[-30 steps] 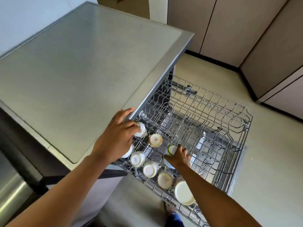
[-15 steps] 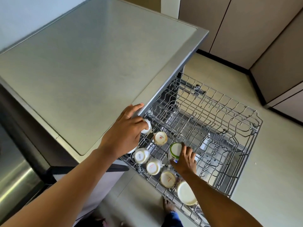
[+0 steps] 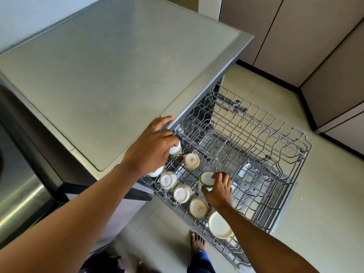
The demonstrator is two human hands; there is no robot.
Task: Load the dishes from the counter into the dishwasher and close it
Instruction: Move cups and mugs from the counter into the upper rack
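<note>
Nearest the wearer, a bare foot (image 3: pixel 197 241) stands on the floor beside the pulled-out dishwasher rack (image 3: pixel 285 194). At the rack's near edge a white bowl (image 3: pixel 218 225) lies mouth down. From it a row of upturned cups (image 3: pixel 181 193) runs along the left side towards the machine.

Just past that row, the right grip (image 3: pixel 216 191) is clamped on a green-rimmed cup (image 3: pixel 206 179). The fingers curl over its far side and the thumb presses its near side. The cup is mouth down inside the rack, directly under the palm, with its long axis close to upright and its base tipped a little to the left. It looks seated or nearly so, which I judge from the row beside it.

Farther in, the left grip (image 3: pixel 151 150) is closed around a small white cup (image 3: pixel 175 149) at the rack's inner left corner, just below the desk (image 3: pixel 118 75) edge. The forefinger reaches out to touch that edge. This cup lies below and to the right of the palm.

Each cup sits under its own hand, so neither needs to cross over. The unfilled tines lie to the right of and beyond both hands, nearer the right one. Beyond the rack stand beige cabinets (image 3: pixel 295 36).
</note>
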